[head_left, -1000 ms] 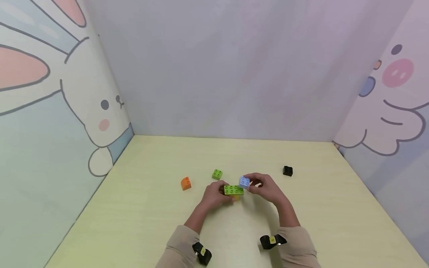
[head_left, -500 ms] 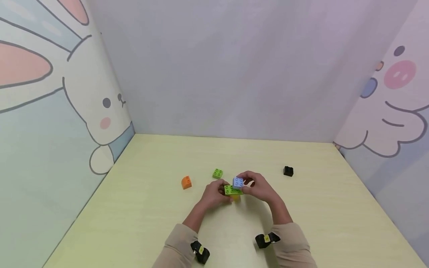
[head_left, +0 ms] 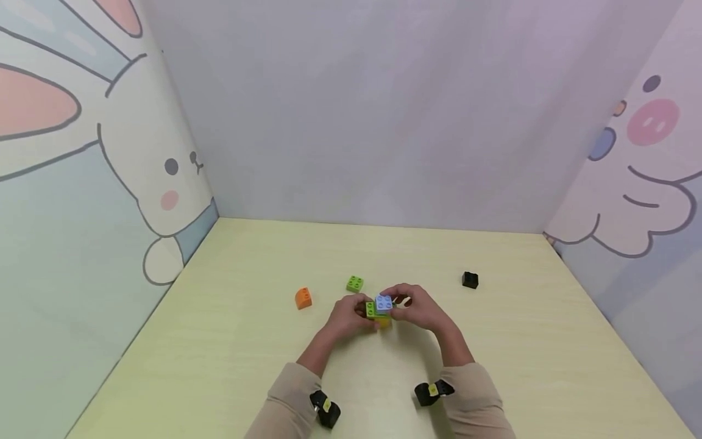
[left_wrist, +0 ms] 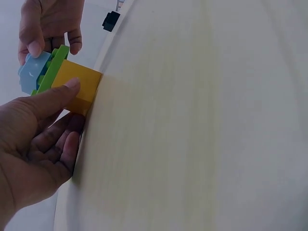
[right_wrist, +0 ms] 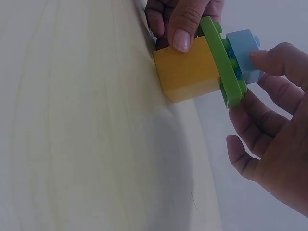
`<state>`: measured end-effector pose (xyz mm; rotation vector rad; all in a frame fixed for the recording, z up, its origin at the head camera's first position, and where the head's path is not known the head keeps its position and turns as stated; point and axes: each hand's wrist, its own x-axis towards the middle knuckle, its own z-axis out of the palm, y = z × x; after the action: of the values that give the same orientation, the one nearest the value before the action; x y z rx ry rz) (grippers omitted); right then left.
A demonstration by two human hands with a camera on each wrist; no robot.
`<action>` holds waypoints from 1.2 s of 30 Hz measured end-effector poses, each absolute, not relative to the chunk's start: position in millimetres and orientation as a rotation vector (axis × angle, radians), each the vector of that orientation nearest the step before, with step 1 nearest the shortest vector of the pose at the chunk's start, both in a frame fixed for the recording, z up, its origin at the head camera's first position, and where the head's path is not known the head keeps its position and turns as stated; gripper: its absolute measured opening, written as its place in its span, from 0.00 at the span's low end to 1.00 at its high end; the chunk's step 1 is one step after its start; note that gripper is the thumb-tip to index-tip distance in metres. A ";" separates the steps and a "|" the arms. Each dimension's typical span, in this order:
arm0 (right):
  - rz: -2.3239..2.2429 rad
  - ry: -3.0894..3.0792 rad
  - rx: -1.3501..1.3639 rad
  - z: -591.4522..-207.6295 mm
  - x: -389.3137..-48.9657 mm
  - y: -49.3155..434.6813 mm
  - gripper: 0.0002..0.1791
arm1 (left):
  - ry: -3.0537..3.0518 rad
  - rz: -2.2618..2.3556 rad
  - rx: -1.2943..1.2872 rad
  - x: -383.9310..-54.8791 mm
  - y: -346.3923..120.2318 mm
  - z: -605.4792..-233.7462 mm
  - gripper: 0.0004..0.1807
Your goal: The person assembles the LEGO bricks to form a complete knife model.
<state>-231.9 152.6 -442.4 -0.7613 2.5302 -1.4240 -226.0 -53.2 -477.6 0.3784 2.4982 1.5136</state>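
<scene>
My left hand [head_left: 349,317] grips a yellow block [right_wrist: 187,68], thumb pressed on its side. On top of that block sits a flat green building brick [right_wrist: 224,62] with two rows of studs. In my right hand [head_left: 419,310] a light blue brick [head_left: 384,303] is pinched between thumb and fingers. It stands over the middle of the green brick, and green studs show between the two in the right wrist view. The yellow block's base is close to the table [left_wrist: 159,120].
A small lime green brick [head_left: 354,284] lies just beyond the left hand. Left of it is an orange brick with a curved side [head_left: 303,298]; a black brick [head_left: 470,280] lies to the right. A grey panel [head_left: 378,122] rises behind the table.
My right hand has moved left with the light blue brick, from the green brick's right end to over its middle. The left hand keeps its grip in nearly the same place.
</scene>
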 end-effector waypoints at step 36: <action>-1.188 2.604 -0.791 -425.9 -233.6 145.3 0.17 | 2.498 1.474 0.367 -227.7 -53.9 -474.1 0.19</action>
<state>-233.6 145.3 -425.9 -0.7908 2.6038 -1.1884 -227.7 -53.9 -474.1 0.3672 2.4977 1.4739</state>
